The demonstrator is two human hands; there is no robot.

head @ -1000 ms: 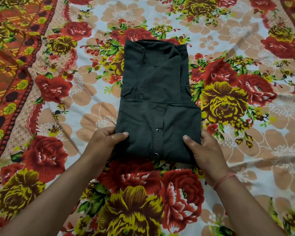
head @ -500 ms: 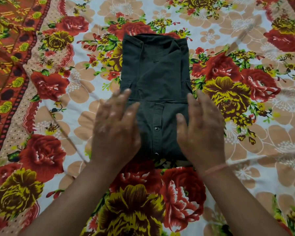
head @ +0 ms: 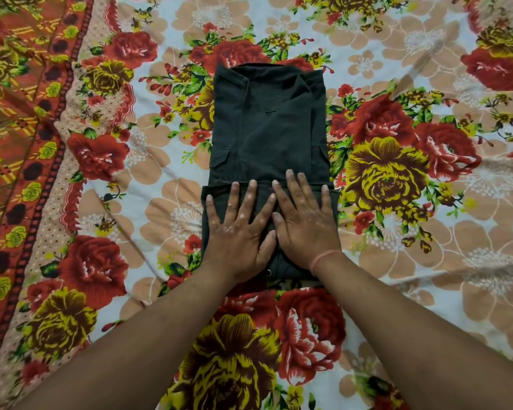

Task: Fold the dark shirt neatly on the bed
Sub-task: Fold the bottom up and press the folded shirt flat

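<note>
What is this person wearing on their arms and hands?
The left forearm and right forearm are bare, with no sleeves in view. A thin reddish thread band circles the wrist of the right hand. Neither it nor the left hand shows a ring, watch or glove.

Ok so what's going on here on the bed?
A person is folding a dark shirt on a floral bedsheet. The shirt lies as a narrow rectangle, sides tucked in, collar at the far end, and its near part is doubled up over the body. The left hand and right hand lie flat side by side on that doubled part, fingers spread, pressing it down. The fold looks nearly done.
</note>
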